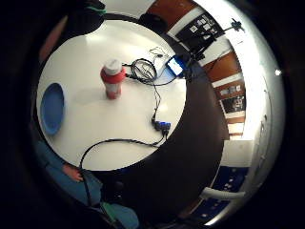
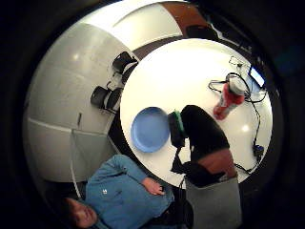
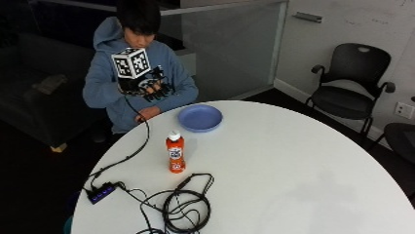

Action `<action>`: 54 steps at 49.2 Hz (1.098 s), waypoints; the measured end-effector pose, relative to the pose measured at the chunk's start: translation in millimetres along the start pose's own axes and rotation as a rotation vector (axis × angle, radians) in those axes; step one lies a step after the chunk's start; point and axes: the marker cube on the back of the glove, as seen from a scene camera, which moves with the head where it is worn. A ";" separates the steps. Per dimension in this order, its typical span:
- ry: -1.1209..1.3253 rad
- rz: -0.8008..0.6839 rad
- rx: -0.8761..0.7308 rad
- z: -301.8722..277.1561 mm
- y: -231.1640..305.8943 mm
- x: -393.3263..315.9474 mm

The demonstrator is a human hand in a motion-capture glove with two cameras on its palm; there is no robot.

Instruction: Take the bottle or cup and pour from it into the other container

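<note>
Raised in front of the person's chest, the gloved right hand (image 3: 148,87) hangs above the near edge of the round white table (image 3: 292,165), its fingers hanging loosely bent with nothing between them. It touches none of the things below. Resting at the table's rim just beneath it is the bare left hand (image 3: 148,113), fingers curled on the surface, holding nothing.

An orange bottle (image 3: 175,152) with a white cap stands upright on the table, well apart from both hands and further out toward the table's middle. Between the bottle and the person lies a blue plate (image 3: 200,118), close to the rim and beside the bare hand, not touching the bottle.

Beyond the bottle a coil of black cable (image 3: 185,207) lies on the table, and a small black hub with blue ports (image 3: 102,193) sits at the table's edge. Both palm views look down on the bottle (image 1: 112,78) and plate (image 2: 150,129) from well above
</note>
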 end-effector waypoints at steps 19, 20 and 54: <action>-0.216 0.127 0.072 7.2 20.8 77.7; -0.236 0.134 0.070 8.3 21.1 81.5; -0.899 0.195 0.279 126.9 8.2 150.8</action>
